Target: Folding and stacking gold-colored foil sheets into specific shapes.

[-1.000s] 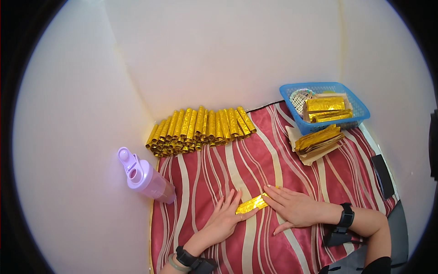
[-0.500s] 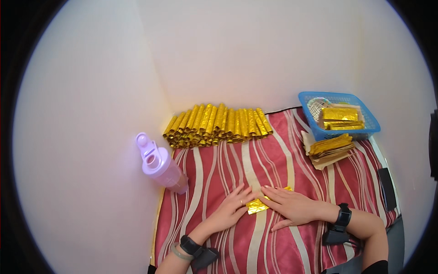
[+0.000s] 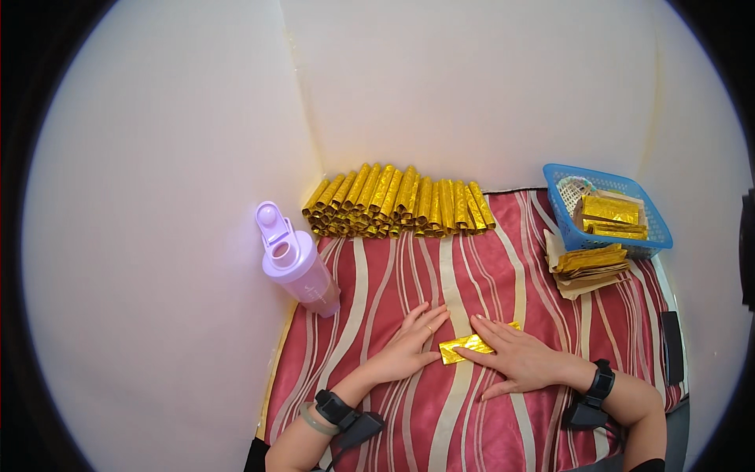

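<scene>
A flat strip of shiny gold foil paper (image 3: 464, 347) lies on the striped red cloth in front of me. My right hand (image 3: 521, 358) rests on top of it, fingers stretched out and thumb apart, hiding part of the strip. Its far right corner peeks out beyond the fingers. Just left of the strip, my left hand (image 3: 410, 346) lies on the cloth with spread fingers, its thumb close to the strip's left end. Neither hand is closed around anything.
Rolled gold paper tubes (image 3: 397, 200) are piled along the back. A lilac shaker bottle (image 3: 303, 271) stands at the left. At the back right sit a blue basket (image 3: 657, 240) and a stack of gold paper sheets (image 3: 590, 271). A black flat object (image 3: 672, 346) lies at the right edge.
The whole scene has shifted slightly to the right in the picture. My left hand has drawn a little away from my right, and more of the foil strip shows between them.
</scene>
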`<state>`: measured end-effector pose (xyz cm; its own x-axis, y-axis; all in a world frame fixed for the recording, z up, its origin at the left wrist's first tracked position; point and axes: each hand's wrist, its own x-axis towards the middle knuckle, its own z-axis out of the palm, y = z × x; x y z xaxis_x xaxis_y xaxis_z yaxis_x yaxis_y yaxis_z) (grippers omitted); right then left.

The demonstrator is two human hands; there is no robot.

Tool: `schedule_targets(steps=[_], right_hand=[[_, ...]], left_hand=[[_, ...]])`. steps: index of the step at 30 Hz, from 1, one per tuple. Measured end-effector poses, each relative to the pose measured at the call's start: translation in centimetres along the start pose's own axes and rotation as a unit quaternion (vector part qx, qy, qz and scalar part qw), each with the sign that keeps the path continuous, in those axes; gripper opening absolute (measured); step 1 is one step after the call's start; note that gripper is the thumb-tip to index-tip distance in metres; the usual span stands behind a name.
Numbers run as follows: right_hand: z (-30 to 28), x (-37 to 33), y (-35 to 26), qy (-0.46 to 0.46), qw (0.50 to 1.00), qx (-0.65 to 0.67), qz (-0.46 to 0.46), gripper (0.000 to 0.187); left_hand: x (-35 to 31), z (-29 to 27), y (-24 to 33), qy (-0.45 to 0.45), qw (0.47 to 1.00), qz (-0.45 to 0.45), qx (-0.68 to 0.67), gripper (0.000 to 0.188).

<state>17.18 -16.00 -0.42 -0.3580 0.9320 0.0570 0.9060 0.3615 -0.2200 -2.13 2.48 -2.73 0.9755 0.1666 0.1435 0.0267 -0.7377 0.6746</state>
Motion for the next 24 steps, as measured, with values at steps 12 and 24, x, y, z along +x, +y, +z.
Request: schedule_targets(steps=[12,24], right_hand=[[0.0,0.2,0.0,0.009,1.000,0.013,0.004,0.082],[0.7,-0.3,0.3,0.053,0.998,0.013,-0.012,0.077]], left_hand=[[1.3,0.6,0.9,0.060,0.992,-0.102,0.048,0.071],[0.5,-0.1,2.0,0.026,0.997,0.078,0.008,0.046]])
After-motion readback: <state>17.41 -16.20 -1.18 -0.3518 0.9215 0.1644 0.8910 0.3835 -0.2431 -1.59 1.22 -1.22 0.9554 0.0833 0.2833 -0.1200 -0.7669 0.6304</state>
